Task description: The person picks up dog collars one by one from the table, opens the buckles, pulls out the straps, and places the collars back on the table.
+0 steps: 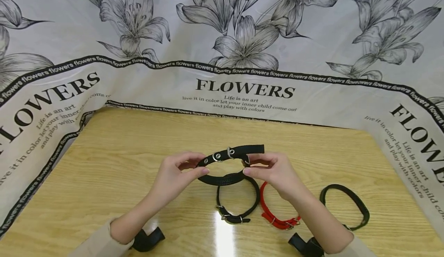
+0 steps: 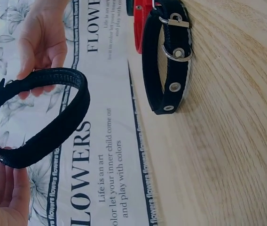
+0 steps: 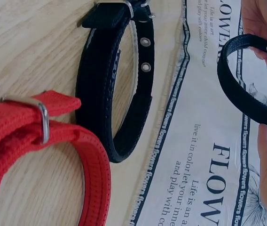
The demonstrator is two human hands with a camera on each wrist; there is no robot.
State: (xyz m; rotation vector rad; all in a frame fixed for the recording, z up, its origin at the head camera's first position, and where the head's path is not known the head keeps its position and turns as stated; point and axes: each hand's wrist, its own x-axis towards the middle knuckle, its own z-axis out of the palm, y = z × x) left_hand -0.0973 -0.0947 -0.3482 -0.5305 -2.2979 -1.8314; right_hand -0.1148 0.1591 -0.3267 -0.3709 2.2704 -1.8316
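Observation:
Between both hands, raised over the wooden table, is a black pet collar (image 1: 222,180) buckled into a loop, with metal eyelets and a ring along its upper strap. My left hand (image 1: 177,172) pinches its left side between thumb and fingers. On the other side my right hand (image 1: 272,172) pinches it near the buckle, the free strap end sticking out above. Below lies a second black collar (image 1: 256,201) on the table, with a red collar (image 1: 268,214) beside it. Both wrist views show the held collar (image 2: 53,146) as a closed ring; the buckle is partly hidden by fingers.
Farther right on the table (image 1: 138,141) lies another dark collar (image 1: 362,210), partly behind the right forearm. Black straps (image 1: 149,239) show by both wrists. A white cloth (image 1: 243,95) printed with flowers and lettering stands along the table's back and sides.

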